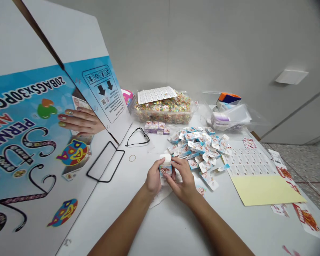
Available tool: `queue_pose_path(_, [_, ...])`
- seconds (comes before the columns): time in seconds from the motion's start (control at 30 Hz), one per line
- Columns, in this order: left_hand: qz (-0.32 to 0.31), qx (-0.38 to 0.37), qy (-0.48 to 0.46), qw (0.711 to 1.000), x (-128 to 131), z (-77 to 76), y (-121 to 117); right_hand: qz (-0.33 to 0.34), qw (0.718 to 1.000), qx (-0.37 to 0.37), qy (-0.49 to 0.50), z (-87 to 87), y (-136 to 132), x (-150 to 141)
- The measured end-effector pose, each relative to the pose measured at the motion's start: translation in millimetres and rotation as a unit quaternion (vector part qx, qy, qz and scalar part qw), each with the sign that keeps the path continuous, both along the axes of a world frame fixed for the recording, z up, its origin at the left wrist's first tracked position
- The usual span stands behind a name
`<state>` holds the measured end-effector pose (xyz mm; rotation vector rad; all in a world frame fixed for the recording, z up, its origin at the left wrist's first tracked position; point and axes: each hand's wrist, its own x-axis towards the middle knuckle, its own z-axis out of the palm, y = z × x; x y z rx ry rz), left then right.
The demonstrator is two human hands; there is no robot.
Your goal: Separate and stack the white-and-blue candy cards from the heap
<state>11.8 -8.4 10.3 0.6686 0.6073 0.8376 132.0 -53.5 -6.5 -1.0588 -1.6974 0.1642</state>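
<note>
Between my two hands is a small blue-and-white printed cardboard box (165,170) with a picture of a hand on it; its white top flap stands up. My left hand (153,179) grips the box's left side, thumb near the top edge. From the right, my right hand (184,180) closes on it, fingers at the upper edge and thumb on the front. Under the hands lies a whitish sheet (160,198), mostly covered. Just beyond my right hand spreads a heap of similar small cartons (198,146), many looking flat with flaps out.
A big printed carton (24,142) rises at the left, beside eyeglasses (138,138) and a rubber band (132,158). Behind are a clear tub of colourful packets (162,108), small purple boxes (155,127) and another clear container (230,119). Sticker sheets (249,161) and yellow paper (266,190) lie right.
</note>
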Motion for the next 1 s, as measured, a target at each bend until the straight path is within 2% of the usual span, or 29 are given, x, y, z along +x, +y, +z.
queue_pose_path(0.07, [-0.011, -0.002, 0.015, 1.000, -2, 0.6, -1, -0.004, 1.000, -0.002, -0.030, -0.9, -3, -4])
queue_pose_path(0.17, [-0.022, -0.003, 0.044, 0.999, -6, 1.8, 2, -0.005, 0.998, -0.055, -0.035, 2.4, -4, -4])
queue_pose_path(0.37, [-0.098, -0.013, 0.048, 0.994, -11, 4.6, 10, 0.034, 0.979, -0.171, 0.107, 8.0, 1, 9])
queue_pose_path(0.47, [-0.100, -0.006, 0.056, 0.993, -10, 4.4, 10, 0.031, 0.978, -0.160, 0.130, 7.1, 4, 11])
queue_pose_path(0.57, [-0.063, 0.023, 0.094, 0.993, -8, 2.5, 9, 0.058, 0.981, -0.142, 0.123, 6.7, 5, 10])
queue_pose_path(0.63, [-0.041, 0.059, 0.114, 0.991, -6, 0.7, 7, 0.079, 0.960, -0.187, 0.193, 5.1, 6, 8])
queue_pose_path(0.73, [-0.057, 0.095, 0.120, 0.987, -4, -1.4, 4, 0.107, 0.899, -0.287, 0.314, -0.4, 7, 5])
queue_pose_path(0.8, [-0.064, 0.107, 0.123, 0.985, -3, -1.6, 2, 0.117, 0.876, -0.308, 0.351, -3.7, 7, 4])
queue_pose_path(0.83, [-0.059, 0.111, 0.126, 0.984, -3, -1.2, 2, 0.120, 0.876, -0.301, 0.357, -4.5, 8, 4])
queue_pose_path(0.9, [-0.046, 0.109, 0.129, 0.985, -5, 0.7, 3, 0.125, 0.893, -0.269, 0.339, -3.9, 8, 4])
queue_pose_path(1.0, [-0.060, 0.076, 0.130, 0.987, -9, 4.6, 7, 0.116, 0.945, -0.200, 0.231, 0.8, 7, 7])
